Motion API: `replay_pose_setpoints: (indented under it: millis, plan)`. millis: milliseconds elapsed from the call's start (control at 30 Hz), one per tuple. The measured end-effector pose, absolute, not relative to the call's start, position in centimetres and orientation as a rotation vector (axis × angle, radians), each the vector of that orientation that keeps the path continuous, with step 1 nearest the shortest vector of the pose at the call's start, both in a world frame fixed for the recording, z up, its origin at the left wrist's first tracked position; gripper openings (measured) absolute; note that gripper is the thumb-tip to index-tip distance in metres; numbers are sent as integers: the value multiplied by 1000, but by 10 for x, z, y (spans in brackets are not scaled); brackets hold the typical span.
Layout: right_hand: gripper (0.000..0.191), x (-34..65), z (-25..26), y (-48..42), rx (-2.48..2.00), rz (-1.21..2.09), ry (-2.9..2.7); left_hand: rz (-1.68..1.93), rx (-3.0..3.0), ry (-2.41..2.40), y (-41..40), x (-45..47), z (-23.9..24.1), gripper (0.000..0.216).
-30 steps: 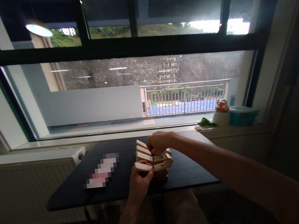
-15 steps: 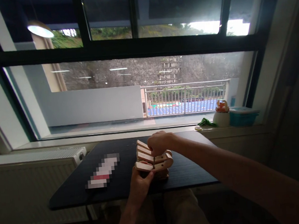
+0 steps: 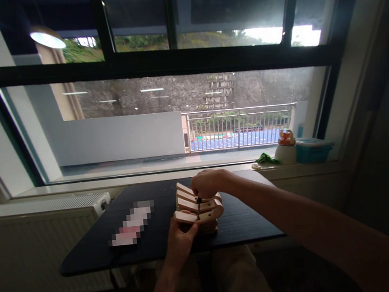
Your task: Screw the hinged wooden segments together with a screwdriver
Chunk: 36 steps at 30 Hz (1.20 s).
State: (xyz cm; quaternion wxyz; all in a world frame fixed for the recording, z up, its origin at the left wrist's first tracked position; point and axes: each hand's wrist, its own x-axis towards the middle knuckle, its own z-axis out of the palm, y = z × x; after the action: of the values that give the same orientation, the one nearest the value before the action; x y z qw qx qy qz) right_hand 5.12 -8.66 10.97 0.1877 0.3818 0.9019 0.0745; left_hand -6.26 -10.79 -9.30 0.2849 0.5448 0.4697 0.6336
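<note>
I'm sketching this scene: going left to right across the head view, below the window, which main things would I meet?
Radiator → pixelated item → wooden piece → green item → white container → blue box.

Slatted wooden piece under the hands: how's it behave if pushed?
The slatted wooden piece is probably stiff: its slats look like thick wood. It probably won't roll freely: flat slat ends jut out one side. Perhaps light for its size: gaps separate the slats.
</note>
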Motion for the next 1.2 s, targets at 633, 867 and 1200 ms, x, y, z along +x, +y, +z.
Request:
replay_pose_setpoints:
  millis: [633, 867, 1200]
  plan:
    - [33, 54, 113, -84, 1121, 222, 2545, 1699, 1411, 1280, -107, -62, -95, 38]
    - [33, 57, 118, -91, 1162, 212, 2516, 1699, 1415, 1283, -104, -64, -96, 40]
    - [36, 54, 118, -85, 1100, 154, 2536, 1689, 1406, 1298, -106, -62, -94, 40]
